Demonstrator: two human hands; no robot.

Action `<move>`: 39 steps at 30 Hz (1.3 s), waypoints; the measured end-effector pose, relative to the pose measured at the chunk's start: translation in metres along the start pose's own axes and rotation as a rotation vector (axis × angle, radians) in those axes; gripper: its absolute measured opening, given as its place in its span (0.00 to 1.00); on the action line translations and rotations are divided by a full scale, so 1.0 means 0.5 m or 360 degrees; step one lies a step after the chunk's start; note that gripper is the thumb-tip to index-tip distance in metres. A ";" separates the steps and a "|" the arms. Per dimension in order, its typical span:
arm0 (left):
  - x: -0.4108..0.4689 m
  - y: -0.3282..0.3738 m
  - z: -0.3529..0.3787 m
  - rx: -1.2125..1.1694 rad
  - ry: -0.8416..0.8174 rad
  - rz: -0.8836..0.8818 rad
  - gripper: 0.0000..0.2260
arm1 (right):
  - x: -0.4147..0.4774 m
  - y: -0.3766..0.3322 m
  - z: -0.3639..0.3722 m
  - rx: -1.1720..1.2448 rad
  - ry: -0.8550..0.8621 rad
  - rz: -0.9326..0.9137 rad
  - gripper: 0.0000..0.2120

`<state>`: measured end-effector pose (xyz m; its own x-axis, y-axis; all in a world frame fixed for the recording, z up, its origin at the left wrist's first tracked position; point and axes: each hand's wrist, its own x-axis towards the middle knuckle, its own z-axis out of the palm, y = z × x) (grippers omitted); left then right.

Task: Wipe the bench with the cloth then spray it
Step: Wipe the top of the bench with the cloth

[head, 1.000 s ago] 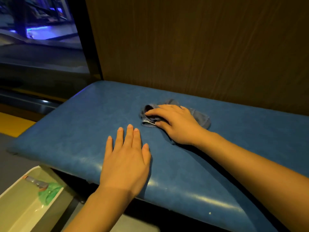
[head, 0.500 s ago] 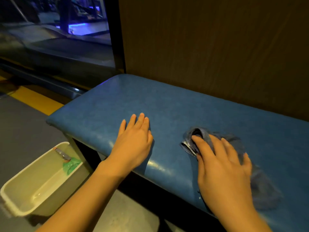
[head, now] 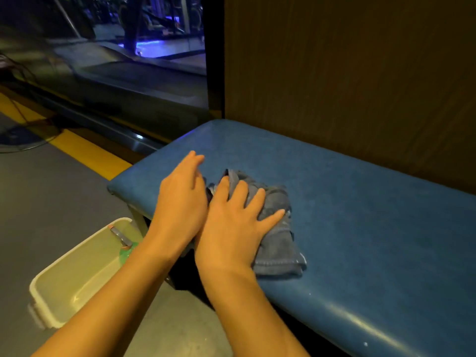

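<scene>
A blue padded bench (head: 360,215) runs from the middle to the lower right, against a brown wall. A crumpled grey-blue cloth (head: 277,243) lies near the bench's front left corner. My right hand (head: 231,228) presses flat on the cloth with its fingers spread. My left hand (head: 180,199) rests open on the bench just left of the cloth, touching my right hand. A spray bottle (head: 123,243) with a grey nozzle and green body lies in a bin below; my left forearm hides most of it.
A cream plastic bin (head: 67,284) stands on the grey floor by the bench's left end. A yellow floor stripe (head: 85,153) and a dark metal rail run behind it. The brown wall panel (head: 347,73) backs the bench.
My right hand has slid the cloth leftward along the bench's front edge until it meets my left hand. The view has shifted, showing more of the floor.
</scene>
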<state>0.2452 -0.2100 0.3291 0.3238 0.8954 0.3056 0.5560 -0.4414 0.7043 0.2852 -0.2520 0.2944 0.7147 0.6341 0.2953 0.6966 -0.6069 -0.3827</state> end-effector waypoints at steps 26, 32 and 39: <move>0.088 -0.209 -0.007 0.0707 -0.0232 -0.0181 0.36 | 0.526 -0.110 0.138 0.0057 -0.0491 -0.0146 0.14; 0.083 -0.218 0.001 0.0673 -0.0172 -0.0131 0.39 | 0.489 -0.248 0.176 -0.0234 -0.0801 -0.0692 0.02; 0.086 -0.224 0.006 0.0622 -0.0069 -0.0094 0.34 | 0.364 -0.345 0.175 -0.0501 -0.1392 -0.1203 0.14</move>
<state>0.1992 -0.1221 0.2615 0.3100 0.9203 0.2388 0.8213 -0.3857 0.4203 0.2899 0.0100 0.3376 -0.0827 0.9176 -0.3889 0.9937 0.0464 -0.1017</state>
